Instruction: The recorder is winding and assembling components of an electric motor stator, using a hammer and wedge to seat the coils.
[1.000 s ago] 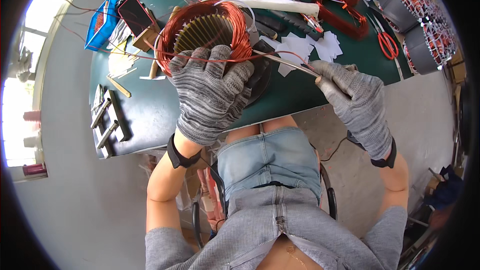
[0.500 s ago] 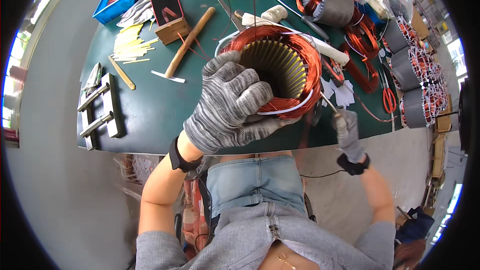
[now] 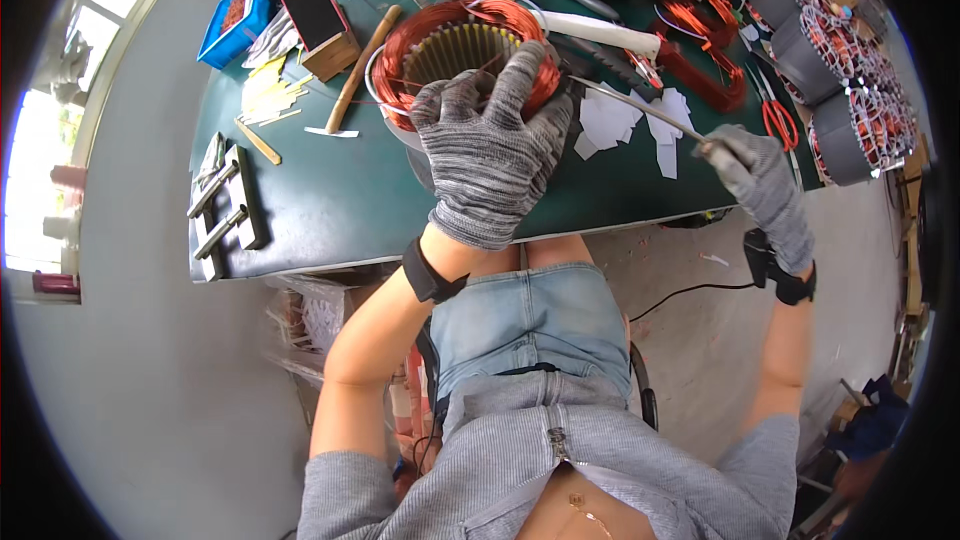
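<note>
A motor stator [image 3: 408,143] with a thick ring of copper windings [image 3: 395,45] stands near the middle of the table. Yellowish slot liners line its bore. My left hand [image 3: 490,165], in a grey striped glove, grips the near rim, fingers bent over the windings and thumb on the right side. Part of the ring is hidden beneath it. Out to the right, my gloved right hand [image 3: 760,185] is closed round the end of a long thin metal rod [image 3: 645,108]. The rod's far end reaches the right side of the windings; its tip is hard to make out.
White paper pieces [image 3: 607,120] lie right of the stator, near red-handled scissors [image 3: 778,122]. A hammer [image 3: 360,75], a phone on a wooden block [image 3: 330,55] and a metal fixture [image 3: 228,205] are on the left. Wound stators [image 3: 845,130] line the right edge.
My right hand has moved outward to the right, with more of the rod showing. My left hand has shifted from the stator's left side to its near rim. The whole view has shifted.
</note>
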A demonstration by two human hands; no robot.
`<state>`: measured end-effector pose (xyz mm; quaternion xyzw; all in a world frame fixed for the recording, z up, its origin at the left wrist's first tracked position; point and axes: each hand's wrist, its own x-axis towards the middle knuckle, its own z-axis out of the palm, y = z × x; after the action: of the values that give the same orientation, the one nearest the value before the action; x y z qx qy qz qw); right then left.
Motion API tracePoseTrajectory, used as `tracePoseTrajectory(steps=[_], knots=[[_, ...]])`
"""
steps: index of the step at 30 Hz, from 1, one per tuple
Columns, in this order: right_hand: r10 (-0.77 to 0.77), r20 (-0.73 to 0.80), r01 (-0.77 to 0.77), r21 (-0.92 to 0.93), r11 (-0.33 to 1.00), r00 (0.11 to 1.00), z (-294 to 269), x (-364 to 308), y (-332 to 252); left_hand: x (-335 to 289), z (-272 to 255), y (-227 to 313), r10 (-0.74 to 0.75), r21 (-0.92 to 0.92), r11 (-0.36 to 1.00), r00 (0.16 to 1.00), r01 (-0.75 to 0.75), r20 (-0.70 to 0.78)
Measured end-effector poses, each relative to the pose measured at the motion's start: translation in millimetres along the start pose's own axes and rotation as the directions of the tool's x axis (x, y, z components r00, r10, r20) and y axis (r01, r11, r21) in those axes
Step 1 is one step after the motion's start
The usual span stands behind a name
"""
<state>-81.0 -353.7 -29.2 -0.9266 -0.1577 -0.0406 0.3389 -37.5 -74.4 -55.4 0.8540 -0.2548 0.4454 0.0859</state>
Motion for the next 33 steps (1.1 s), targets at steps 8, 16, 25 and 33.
tracePoseTrajectory(steps=[8, 16, 25, 33], knots=[[-0.03, -0.251, 0.073, 0.164, 0.984, 0.968, 32.3, -66.2, -33.0, -13.1, -19.2, -26.2, 0.157, -0.101, 0.981, 0.985, -0.164, -0.072], [-0.153, -0.172, 0.128, -0.148, 0.981, 0.973, 28.7, -55.5, -48.7, -5.7, -35.7, -42.5, 0.105, -0.282, 0.959, 0.956, -0.024, 0.274], [-0.058, 0.051, 0.077, -0.555, 0.828, 0.997, -8.1, -8.9, -75.2, 1.1, -36.4, -24.4, 0.016, -0.251, 0.967, 0.964, 0.053, 0.265], [-0.059, -0.098, 0.086, 0.303, 0.949, 0.993, 40.4, -4.9, -18.8, 0.2, -33.0, -19.9, 0.04, -0.201, 0.98, 0.966, 0.012, 0.256]])
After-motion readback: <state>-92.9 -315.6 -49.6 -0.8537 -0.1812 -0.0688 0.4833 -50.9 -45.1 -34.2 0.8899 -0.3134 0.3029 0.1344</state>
